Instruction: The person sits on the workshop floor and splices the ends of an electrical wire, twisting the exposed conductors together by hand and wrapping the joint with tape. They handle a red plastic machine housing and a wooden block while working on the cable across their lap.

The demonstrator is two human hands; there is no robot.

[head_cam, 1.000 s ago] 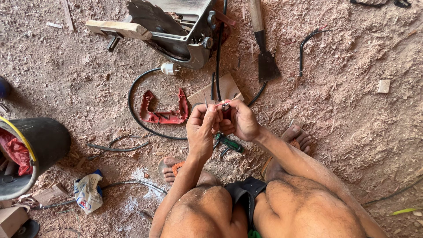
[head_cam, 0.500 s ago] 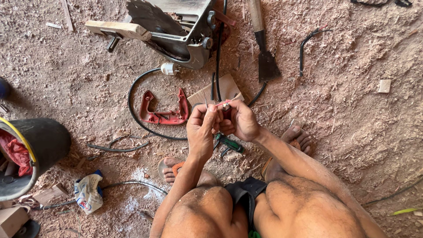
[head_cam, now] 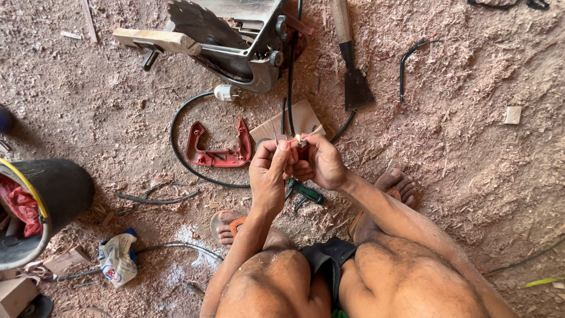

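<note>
1. Sawdust-covered ground [head_cam: 471, 165]: workplace; person squats over it, head view looking down.
2. Left hand [head_cam: 269, 176]: fingers pinched together on thin wires [head_cam: 299, 140], held up in front of the knees.
3. Right hand [head_cam: 321, 164]: fingers closed on the same wires, touching the left hand.
4. Wires: bare ends meet between both thumbs; joining appears under way, not finished.
5. Red handle cover [head_cam: 219, 150]: lies detached on the ground, left of the hands; refitting appears left to do.
6. Circular saw [head_cam: 235, 35]: on its side beyond the hands, black cable [head_cam: 176, 153] looping from it.
7. Green-handled screwdriver [head_cam: 306, 191]: on the ground, under the hands.
8. Chisel [head_cam: 352, 70]: near the saw.
</note>
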